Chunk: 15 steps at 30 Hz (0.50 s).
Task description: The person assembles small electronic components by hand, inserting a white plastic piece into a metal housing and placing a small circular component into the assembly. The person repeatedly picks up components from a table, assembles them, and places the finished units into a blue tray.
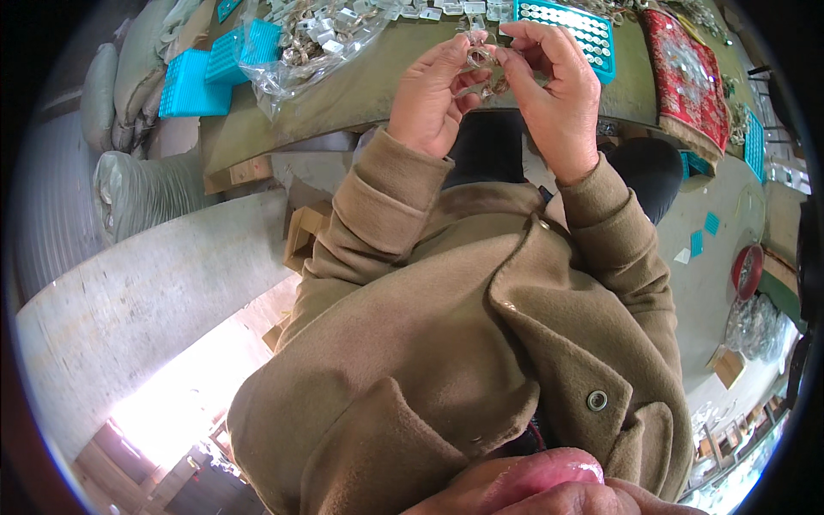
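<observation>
Both my hands are raised together over the front edge of the table [283, 120]. My left hand [429, 99] pinches a small shiny ring-shaped piece [479, 57], clear or metallic, between thumb and fingertips. From the other side, my right hand [558, 90] has its thumb and fingers bent close against the same piece. A few more small glinting bits [495, 87] show between the hands, just below it; their exact kind is too small to tell. Just behind my right hand lies a blue tray [611, 53] filled with rows of round white pieces.
An open clear plastic bag [343, 53] of small parts lies at the left, beside blue ribbed trays [196, 84]. Small whitish square pieces [429, 12] spread along the back. A red patterned cloth [674, 64] hangs over the table's right edge. Stuffed sacks [142, 86] stand left.
</observation>
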Motion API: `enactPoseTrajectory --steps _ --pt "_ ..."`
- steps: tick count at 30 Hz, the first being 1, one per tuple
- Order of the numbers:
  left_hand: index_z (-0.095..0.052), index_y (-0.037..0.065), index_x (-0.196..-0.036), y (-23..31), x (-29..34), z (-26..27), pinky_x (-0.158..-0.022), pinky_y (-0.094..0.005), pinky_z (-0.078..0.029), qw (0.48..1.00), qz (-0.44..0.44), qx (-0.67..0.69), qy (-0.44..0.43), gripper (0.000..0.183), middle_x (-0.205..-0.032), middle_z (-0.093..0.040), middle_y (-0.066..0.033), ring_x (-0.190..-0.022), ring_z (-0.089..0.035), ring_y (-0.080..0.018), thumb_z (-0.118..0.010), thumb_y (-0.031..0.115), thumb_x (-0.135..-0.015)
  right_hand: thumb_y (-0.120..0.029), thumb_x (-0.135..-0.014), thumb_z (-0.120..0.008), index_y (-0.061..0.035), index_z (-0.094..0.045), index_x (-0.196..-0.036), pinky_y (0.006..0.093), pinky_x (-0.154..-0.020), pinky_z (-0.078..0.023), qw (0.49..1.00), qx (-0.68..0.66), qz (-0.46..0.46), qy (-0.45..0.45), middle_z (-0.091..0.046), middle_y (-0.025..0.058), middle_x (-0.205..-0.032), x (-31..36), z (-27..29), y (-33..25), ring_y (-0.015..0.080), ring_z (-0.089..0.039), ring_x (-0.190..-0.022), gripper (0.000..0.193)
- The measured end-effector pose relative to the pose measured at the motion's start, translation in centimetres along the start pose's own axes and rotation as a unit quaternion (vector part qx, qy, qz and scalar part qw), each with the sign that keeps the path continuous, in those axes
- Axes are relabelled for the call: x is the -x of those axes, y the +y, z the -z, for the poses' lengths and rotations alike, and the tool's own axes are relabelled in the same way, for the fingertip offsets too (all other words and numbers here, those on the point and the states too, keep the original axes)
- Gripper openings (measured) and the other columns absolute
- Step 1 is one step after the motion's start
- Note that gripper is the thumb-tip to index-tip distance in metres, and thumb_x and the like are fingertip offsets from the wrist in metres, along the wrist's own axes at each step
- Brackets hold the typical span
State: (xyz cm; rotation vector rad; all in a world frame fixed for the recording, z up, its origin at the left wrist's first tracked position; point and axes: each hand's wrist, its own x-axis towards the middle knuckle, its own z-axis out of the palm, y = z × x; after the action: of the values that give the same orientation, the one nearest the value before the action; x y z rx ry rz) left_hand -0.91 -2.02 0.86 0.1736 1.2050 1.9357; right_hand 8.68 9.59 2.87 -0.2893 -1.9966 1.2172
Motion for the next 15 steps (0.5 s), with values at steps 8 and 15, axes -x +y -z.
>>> enactPoseTrajectory --steps 8,15 --pt "-0.064 0.005 -0.110 -1.1 -0.5 -1.2 -0.072 -0.0207 -0.055 0.999 -0.032 0.013 0.011 0.021 -0.100 -0.067 -0.0020 -0.088 -0.063 -0.0092 -0.056 0.019 -0.096 0.000 -0.086 -0.066 -0.0028 -0.062 -0.105 0.0203 -0.069 -0.049 0.994 -0.081 -0.069 -0.034 -0.059 0.0001 -0.086 0.3 -0.8 2.7 0.0066 -0.058 -0.076 0.020" --pt "-0.062 0.005 -0.110 -1.4 -1.6 -0.8 -0.070 -0.0183 -0.055 0.991 -0.012 0.122 0.048 0.019 -0.104 -0.067 -0.0055 -0.093 -0.064 -0.0108 -0.056 0.016 -0.096 -0.013 -0.089 -0.067 -0.0035 -0.058 -0.115 0.0231 -0.076 -0.049 1.000 0.008 0.014 0.026 -0.061 0.0033 -0.104 0.8 -0.1 4.0 0.0098 -0.060 -0.087 0.029"
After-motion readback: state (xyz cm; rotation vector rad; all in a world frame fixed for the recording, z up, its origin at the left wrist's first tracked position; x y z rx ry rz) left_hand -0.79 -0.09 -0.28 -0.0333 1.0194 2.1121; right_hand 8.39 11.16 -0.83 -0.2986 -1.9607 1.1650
